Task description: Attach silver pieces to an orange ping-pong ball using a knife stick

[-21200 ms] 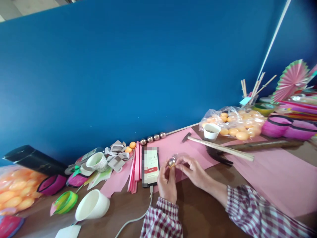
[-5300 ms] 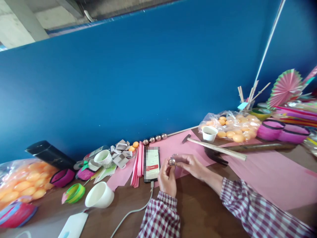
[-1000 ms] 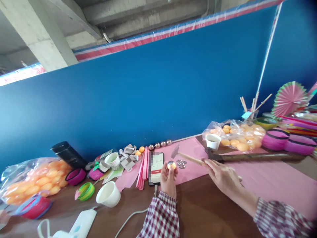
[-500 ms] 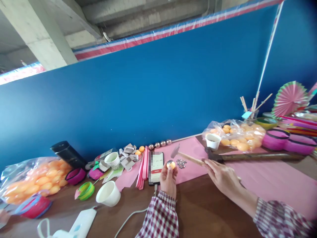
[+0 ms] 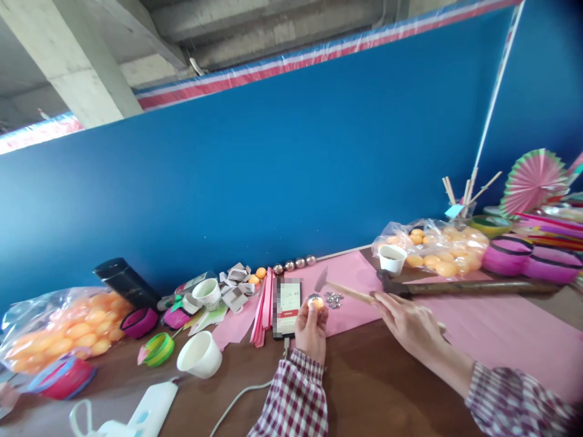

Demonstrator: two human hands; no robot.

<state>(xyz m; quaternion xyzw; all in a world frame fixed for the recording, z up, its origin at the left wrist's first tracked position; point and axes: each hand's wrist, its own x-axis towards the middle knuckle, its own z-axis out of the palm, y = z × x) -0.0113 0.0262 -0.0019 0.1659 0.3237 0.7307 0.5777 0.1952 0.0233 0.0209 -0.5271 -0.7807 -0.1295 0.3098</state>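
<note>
Between the fingertips of my left hand (image 5: 310, 328) is an orange ball (image 5: 317, 303) partly covered with shiny silver pieces. My right hand (image 5: 410, 325) is wrapped round the wooden handle of a small hammer (image 5: 348, 292). The hammer's head is raised just beyond the ball, apart from it. A scatter of small silver thumbtacks (image 5: 334, 300) lies on pink paper (image 5: 353, 273) to the right of the ball. Left of my left hand lies a phone (image 5: 289, 306) with a lit screen. Several silver-covered balls (image 5: 300, 263) stand in a row behind it.
A large hammer (image 5: 478, 288) lies across the right side. Bags of orange balls (image 5: 73, 328) sit at both ends. A white cup (image 5: 199, 355), a power strip (image 5: 152, 413) and a cable (image 5: 241, 397) are at front left. A blue partition (image 5: 282, 164) bounds the back.
The ball in my left hand has turned or shifted very slightly. The small hammer's head is nearly where it was, and my right hand keeps its grip.
</note>
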